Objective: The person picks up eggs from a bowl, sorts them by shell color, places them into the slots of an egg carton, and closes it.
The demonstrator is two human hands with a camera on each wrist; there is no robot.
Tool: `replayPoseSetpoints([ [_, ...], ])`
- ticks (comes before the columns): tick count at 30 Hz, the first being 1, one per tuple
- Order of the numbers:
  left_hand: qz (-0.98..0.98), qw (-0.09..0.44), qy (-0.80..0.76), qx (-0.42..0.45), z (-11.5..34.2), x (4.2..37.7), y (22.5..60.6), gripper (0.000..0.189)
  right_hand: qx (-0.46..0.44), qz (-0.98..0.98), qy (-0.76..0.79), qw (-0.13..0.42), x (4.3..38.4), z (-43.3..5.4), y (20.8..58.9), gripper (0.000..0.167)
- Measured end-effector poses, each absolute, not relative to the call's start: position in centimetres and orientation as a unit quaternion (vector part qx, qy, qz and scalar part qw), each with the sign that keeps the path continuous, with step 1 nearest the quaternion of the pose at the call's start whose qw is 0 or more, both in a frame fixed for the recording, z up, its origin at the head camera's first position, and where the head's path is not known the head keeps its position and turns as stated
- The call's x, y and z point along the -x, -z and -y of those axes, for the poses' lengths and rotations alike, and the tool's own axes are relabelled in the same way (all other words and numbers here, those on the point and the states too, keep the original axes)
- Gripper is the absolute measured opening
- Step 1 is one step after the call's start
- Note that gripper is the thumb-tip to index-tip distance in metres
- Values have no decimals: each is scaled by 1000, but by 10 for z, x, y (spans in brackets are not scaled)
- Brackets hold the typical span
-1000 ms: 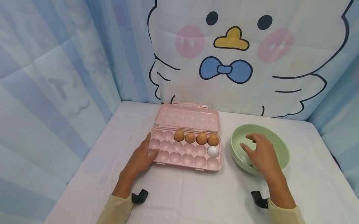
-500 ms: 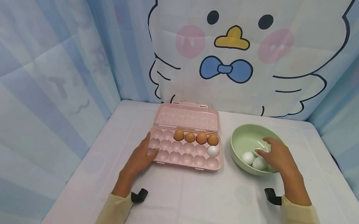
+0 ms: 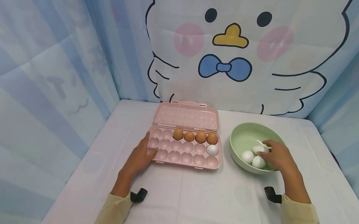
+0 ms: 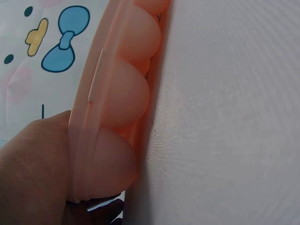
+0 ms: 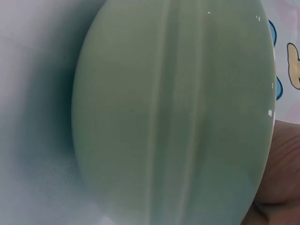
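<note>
My left hand (image 3: 139,156) grips the left end of a pink plastic egg carton (image 3: 180,162), thumb over its near edge and fingers along the side. The left wrist view shows this hand against the carton's rounded cups (image 4: 124,93). Several brown eggs (image 3: 200,137) fill the right part of the back row; one white egg (image 3: 212,150) sits at the right of the middle row. My right hand (image 3: 280,156) reaches into a green bowl (image 3: 241,135) and pinches a white egg (image 3: 259,149) between thumb and fingers. Two other white eggs (image 3: 259,162) lie beside it. In the right wrist view the bowl wall hides the fingers.
The carton's lid (image 3: 186,115) lies folded back toward the rear curtain (image 3: 224,90). A white cloth covers the table (image 3: 200,198). Striped blue curtains (image 3: 64,88) close off the sides. A black wrist mount (image 3: 273,195) sticks out from the right sleeve.
The right hand has moved rightward and down into the bowl, and its thumb and fingers have closed around a white egg. The left hand stays on the carton.
</note>
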State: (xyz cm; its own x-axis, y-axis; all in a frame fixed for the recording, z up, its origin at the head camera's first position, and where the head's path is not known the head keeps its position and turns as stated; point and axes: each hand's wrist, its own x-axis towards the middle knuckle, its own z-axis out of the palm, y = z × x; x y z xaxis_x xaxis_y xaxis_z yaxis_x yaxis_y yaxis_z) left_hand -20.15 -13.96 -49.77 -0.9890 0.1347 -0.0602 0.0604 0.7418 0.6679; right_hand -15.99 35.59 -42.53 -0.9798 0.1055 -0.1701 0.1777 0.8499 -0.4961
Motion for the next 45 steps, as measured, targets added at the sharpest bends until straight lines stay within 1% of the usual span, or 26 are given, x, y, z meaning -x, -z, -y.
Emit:
replayPoseSetpoints([
  [5, -931, 49, -357, -57, 140, 202, 499, 87, -73, -961, 257, 70, 163, -356, 427, 58],
  [11, -931, 40, -358, -58, 140, 201, 499, 87, -74, -961, 256, 78, 167, -356, 430, 57],
  [18, -934, 41, -350, -51, 138, 200, 498, 87, -71, -956, 277, 63, 166, -353, 434, 50],
  [22, -934, 43, -351, -50, 138, 199, 497, 87, -76, -951, 296, 51, 163, -351, 437, 51],
  [30, -932, 40, -355, -53, 137, 200, 496, 86, -65, -933, 353, -1, 159, -347, 431, 58],
  [36, -932, 38, -356, -53, 138, 199, 496, 86, -42, -912, 404, -63, 157, -331, 426, 54],
  [39, -933, 38, -355, -53, 139, 199, 496, 86, -29, -901, 424, -86, 155, -321, 422, 56],
  [42, -933, 41, -355, -54, 139, 199, 496, 87, -21, -893, 440, -95, 155, -310, 419, 59],
  [45, -932, 41, -355, -59, 139, 199, 495, 87, -19, -883, 459, -98, 156, -300, 418, 58],
])
